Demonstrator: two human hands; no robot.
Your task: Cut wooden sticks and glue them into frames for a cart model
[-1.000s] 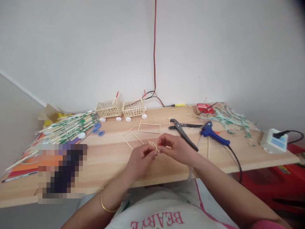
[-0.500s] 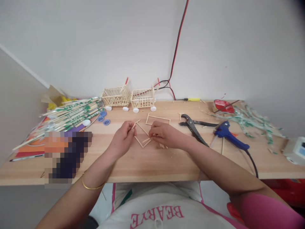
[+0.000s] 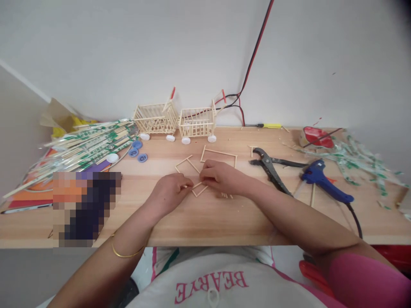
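Hands (image 3: 221, 176) at a thin stick frame (image 3: 194, 165) on the wooden tabletop (image 3: 199, 224)

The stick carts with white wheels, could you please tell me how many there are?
2: the left cart stands toward the back of the table, behind the blue discs; the right cart stands beside it.

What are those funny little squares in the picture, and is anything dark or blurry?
In the head view, blocky squares cover part of the table at the left, so I can't tell what's underneath; also in the head view, soft light falls on the wall, but the top right corner goes dark; there too, the small sticks by the right hand look slightly fuzzy.
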